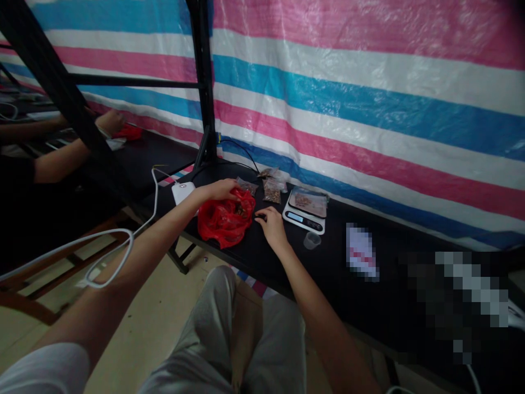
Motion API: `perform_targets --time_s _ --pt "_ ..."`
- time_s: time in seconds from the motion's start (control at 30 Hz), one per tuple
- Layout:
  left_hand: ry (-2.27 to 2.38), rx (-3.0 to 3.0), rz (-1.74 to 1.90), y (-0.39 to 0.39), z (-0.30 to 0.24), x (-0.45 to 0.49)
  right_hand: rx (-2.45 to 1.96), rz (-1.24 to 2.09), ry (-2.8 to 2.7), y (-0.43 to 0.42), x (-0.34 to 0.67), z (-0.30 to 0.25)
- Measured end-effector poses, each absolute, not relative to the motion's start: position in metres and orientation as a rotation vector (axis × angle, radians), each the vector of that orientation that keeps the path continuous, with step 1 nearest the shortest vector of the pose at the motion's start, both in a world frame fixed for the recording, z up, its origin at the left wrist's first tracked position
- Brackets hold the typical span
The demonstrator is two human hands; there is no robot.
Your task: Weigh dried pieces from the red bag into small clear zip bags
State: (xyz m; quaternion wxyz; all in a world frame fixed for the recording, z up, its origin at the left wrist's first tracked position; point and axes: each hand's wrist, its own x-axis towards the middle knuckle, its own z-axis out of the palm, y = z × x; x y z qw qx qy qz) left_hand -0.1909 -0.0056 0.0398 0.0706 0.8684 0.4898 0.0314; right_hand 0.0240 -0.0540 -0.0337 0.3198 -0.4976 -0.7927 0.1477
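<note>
My left hand [221, 190] rests on the top edge of a crumpled red plastic bag [223, 221] on the black table [328, 262], its fingers curled over the rim. Just right of the bag, my right hand [270, 223] lies on the table with its fingers bent inward; whether anything is in them is too small to make out. Beyond it stands a white digital scale [305, 213] carrying a clear packet of brown bits. Three small clear packets [270, 189] of brown material lie behind the bag.
A small clear cup [311, 240] stands in front of the scale. A white box [182, 192] with a white cable [123, 241] lies left of the bag. A black frame post [203, 82] rises behind. Another person's arms [61, 158] work at the far left near a red item [129, 133].
</note>
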Motion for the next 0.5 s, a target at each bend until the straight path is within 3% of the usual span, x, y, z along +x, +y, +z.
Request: perform_targets --time_s 0.23,0.5 --pt "1.508 2.587 0.088 -0.009 0.042 -0.19 -1.364 0.275 -2.171 -0.058 0.02 -0.027" --pt "1.661 2.657 -0.026 -0.021 0.063 -0.165 -1.477 -0.357 -2.581 -0.068 0.012 -0.013"
